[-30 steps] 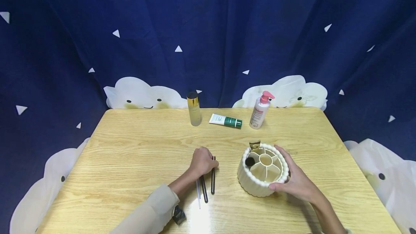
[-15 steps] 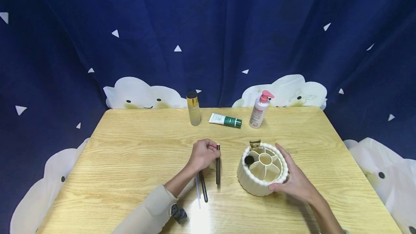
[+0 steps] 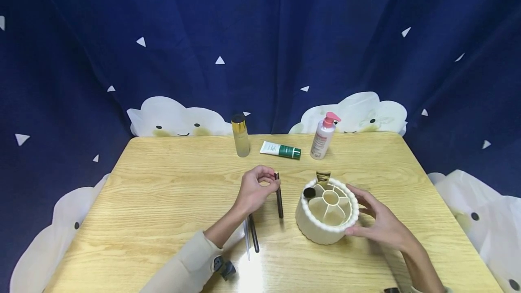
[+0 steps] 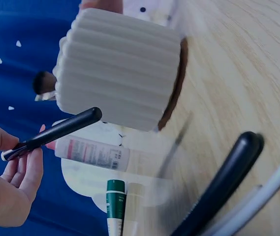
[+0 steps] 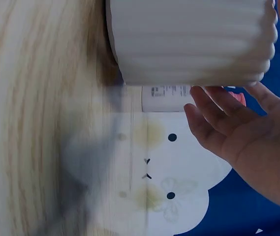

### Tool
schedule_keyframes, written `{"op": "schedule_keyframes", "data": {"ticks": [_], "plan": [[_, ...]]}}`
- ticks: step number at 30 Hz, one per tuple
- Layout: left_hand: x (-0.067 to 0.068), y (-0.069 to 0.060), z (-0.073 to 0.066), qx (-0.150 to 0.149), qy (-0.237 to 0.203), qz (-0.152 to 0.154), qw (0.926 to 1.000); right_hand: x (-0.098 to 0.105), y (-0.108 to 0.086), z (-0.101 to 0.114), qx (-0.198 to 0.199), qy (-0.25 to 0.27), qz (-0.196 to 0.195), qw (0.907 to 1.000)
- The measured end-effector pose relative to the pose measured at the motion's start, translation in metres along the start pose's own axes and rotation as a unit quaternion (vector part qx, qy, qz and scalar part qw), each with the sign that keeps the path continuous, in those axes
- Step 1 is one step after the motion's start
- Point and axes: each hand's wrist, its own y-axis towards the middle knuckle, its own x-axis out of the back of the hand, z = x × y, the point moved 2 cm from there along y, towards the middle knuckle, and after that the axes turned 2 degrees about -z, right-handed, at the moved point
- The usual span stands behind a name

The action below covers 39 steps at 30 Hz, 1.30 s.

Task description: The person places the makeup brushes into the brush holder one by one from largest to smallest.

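Note:
A slim black pen-like stick [image 3: 279, 200], with a pale end, is held off the table by my left hand [image 3: 254, 189], which pinches it near the top; its exact kind does not show. Beside it on the right stands a cream ribbed cosmetics holder [image 3: 317, 232] divided into compartments. A dark-headed makeup brush [image 3: 309, 193] and a gold-coloured item [image 3: 323, 177] poke out of it. My right hand [image 3: 384, 223] holds the holder's right side between thumb and forefinger; in the right wrist view its other fingers [image 5: 208, 128] hang looser. Below my left wrist lie another black stick [image 3: 254, 234] and a thin pale stick [image 3: 246, 238].
At the back of the wooden table [image 3: 175, 171] stand a gold-collared bottle [image 3: 241, 139] and a pink pump bottle [image 3: 321, 141]. A green-and-white tube [image 3: 281, 150] lies between them. Blue curtain [image 3: 195, 21] hangs behind.
My left hand has lifted the black stick from the table and carried it right and away from me. My right hand has shifted slightly right, its thumb drawn back to the holder's edge.

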Motion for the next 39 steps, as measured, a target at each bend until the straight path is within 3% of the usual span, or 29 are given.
{"op": "schedule_keyframes", "data": {"ticks": [8,11,16,22,32,36,39], "plan": [[0.0,-0.003,-0.012,-0.014,-0.035,0.0,0.9993,-0.001,0.002,-0.005,-0.017,0.027,-0.013,0.9994],[-0.001,-0.005,-0.016,-0.024,-0.063,0.005,0.9977,-0.003,0.003,-0.007,-0.032,0.013,-0.011,0.9994],[-0.003,-0.009,-0.024,-0.04,-0.119,0.011,0.992,-0.008,0.003,-0.007,-0.035,-0.021,-0.005,0.9992],[-0.011,-0.009,-0.03,-0.056,-0.165,-0.015,0.9846,-0.014,0.004,-0.004,-0.018,0.016,0.0,0.9997],[-0.034,-0.013,-0.022,-0.054,-0.133,0.0,0.9897,-0.02,0.004,-0.003,-0.027,0.028,-0.004,0.9993],[-0.04,-0.014,-0.018,-0.071,-0.119,0.005,0.9903,-0.02,0.004,-0.002,-0.032,0.019,-0.005,0.9993],[-0.043,-0.016,-0.016,-0.102,-0.077,0.012,0.9917,-0.02,0.004,-0.002,-0.039,0.011,-0.006,0.9992]]}}
